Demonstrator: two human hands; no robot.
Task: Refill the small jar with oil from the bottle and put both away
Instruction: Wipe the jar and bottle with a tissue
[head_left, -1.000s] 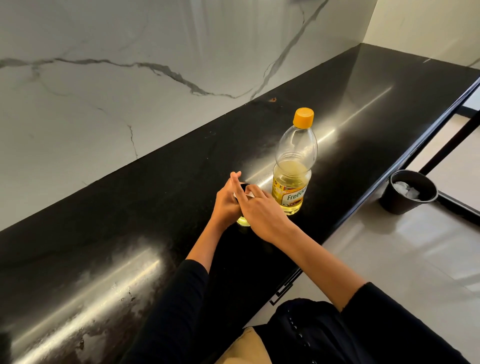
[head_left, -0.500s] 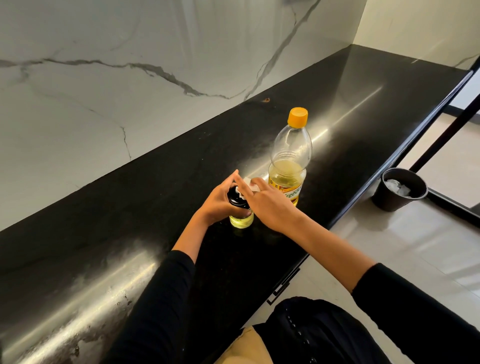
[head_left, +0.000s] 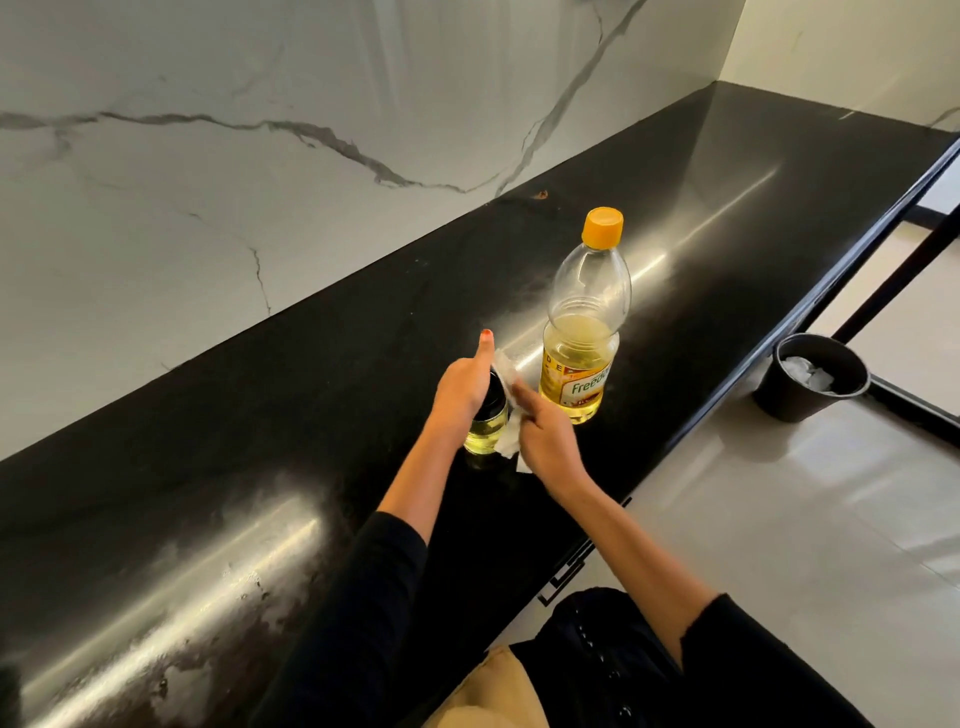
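Counter (head_left: 311, 415): long black slab, glossy, running from 7 o'clock to 1 o'clock across my view, marble wall (head_left: 260, 182) behind it. Floor at 3 o'clock: dark bin (head_left: 795, 402), white crumpled paper inside. Bottle (head_left: 582, 364) upright near the middle of the counter, orange cap (head_left: 602, 226) on, oil filling roughly the lower half. Left hand (head_left: 460, 389) wraps the upper part of the small jar (head_left: 485, 428), thumb sticking up toward 12 o'clock; I read it as a firm steadying grip. Right hand (head_left: 545, 441) is closed on a white tissue (head_left: 508, 439) and presses it to the jar's flank on the 3 o'clock side. The jar stands on the counter just beside the bottle, at the bottle's 8 o'clock, not touching it; yellow oil shows in its lower glass and a black lid (head_left: 493, 400) shows above. Change noted: a second ago both hands sat over the jar's top with the tissue up at the lid; now the right hand has dropped down the side and the tissue trails toward the base. My reading: pouring is finished, both containers closed, and this is the wipe-down of drips. What remains, I judge, is binning the tissue and putting jar and bottle away. An oily glass could slip, so the wipe matters before lifting.
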